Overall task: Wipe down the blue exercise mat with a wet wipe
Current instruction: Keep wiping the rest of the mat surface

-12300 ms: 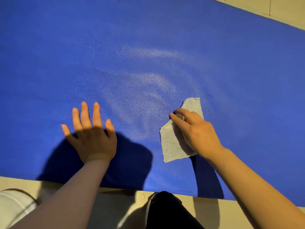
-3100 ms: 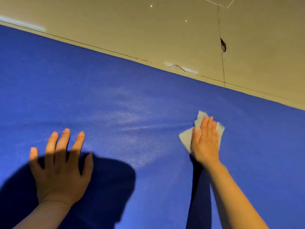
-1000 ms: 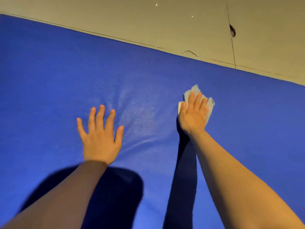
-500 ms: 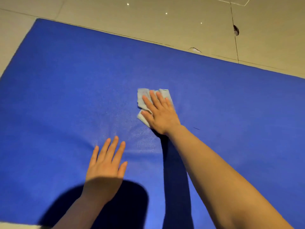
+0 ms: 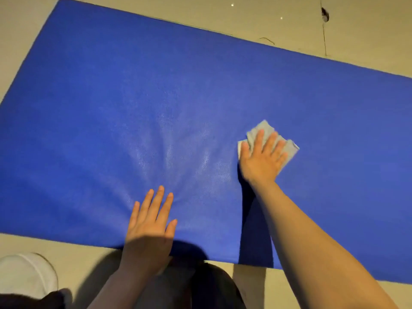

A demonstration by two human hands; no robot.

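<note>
The blue exercise mat [image 5: 111, 108] lies flat on the floor and fills most of the view, with a damp sheen near its middle. A folded pale grey wet wipe [image 5: 263, 129] lies on the mat right of centre. My right hand [image 5: 262, 158] presses flat on the wipe with straight fingers, so only the wipe's far edges show. My left hand [image 5: 149, 228] rests flat on the mat near its near edge, fingers straight and slightly spread, holding nothing.
Beige floor tiles [image 5: 223, 16] surround the mat, with a dark chip [image 5: 325, 15] at a tile joint at the top right. A white object [image 5: 24, 275] sits at the bottom left. My dark-clothed knee [image 5: 200, 286] is at the mat's near edge.
My right hand slid the wipe to the right and nearer across the mat. The view pulled back, so the near edge and left end of the mat show now. My left hand stays flat.
</note>
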